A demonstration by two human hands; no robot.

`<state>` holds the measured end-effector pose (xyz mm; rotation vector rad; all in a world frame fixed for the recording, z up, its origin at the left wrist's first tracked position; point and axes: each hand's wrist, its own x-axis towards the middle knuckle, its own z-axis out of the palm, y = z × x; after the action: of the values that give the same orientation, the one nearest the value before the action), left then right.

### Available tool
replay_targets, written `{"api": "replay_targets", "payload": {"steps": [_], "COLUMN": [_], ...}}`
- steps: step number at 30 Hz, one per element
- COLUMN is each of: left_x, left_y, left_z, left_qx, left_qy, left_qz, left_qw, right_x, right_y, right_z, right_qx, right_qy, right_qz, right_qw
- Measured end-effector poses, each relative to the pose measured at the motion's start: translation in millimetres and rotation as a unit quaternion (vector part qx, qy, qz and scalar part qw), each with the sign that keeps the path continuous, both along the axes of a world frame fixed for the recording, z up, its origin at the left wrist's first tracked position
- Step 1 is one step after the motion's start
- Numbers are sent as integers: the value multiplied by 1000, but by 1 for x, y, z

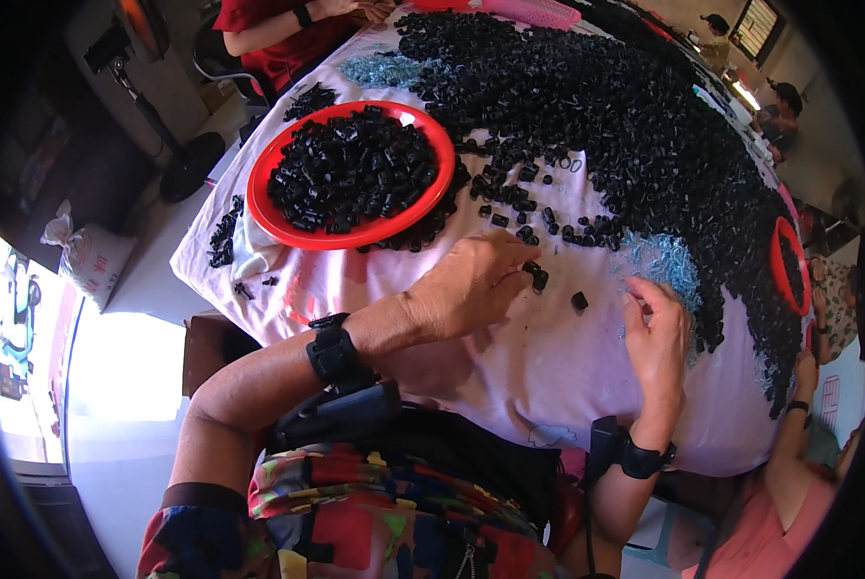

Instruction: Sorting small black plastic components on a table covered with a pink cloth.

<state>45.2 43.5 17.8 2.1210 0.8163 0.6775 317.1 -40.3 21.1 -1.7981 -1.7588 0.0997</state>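
1. The person's left hand (471,285) rests on the pink cloth (510,376) that covers the counter, fingers curled, fingertips pinching a small black plastic piece (537,278).
2. The right hand (656,333) lies near it, fingers bent inward at the edge of a patch of small blue-grey metal bits (659,259); whether it has hold of anything cannot be told.
3. One loose black piece (579,301) sits between the two hands.
4. A big heap of black pieces (626,116) spreads across the far half of the counter.
5. A red plate (350,234), filled with the same pieces, stands beyond the left hand.
6. A second red plate (778,265) lies at the right edge.
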Motion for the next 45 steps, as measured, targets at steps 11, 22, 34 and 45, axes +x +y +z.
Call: {"api": "replay_targets", "payload": {"steps": [11,22,34,45], "left_x": [1,11,-1,-22], "left_y": [1,-4,-16,-31], "left_z": [-8,-5,18,-6], "left_qx": [-107,89,-32,-391], "left_qy": [-11,72,31,-190], "left_qz": [6,23,26,-62], "left_qw": [994,993,999,899], "right_x": [6,-6,2,-56], "right_y": [1,-13,-14,-11], "right_z": [-3,17,10,32], "right_qx": [-17,-78,-120,-9], "right_qy": [28,-55,-48,99], "right_qz": [-6,-16,26,129], "right_qw": [999,995,991,987]}}
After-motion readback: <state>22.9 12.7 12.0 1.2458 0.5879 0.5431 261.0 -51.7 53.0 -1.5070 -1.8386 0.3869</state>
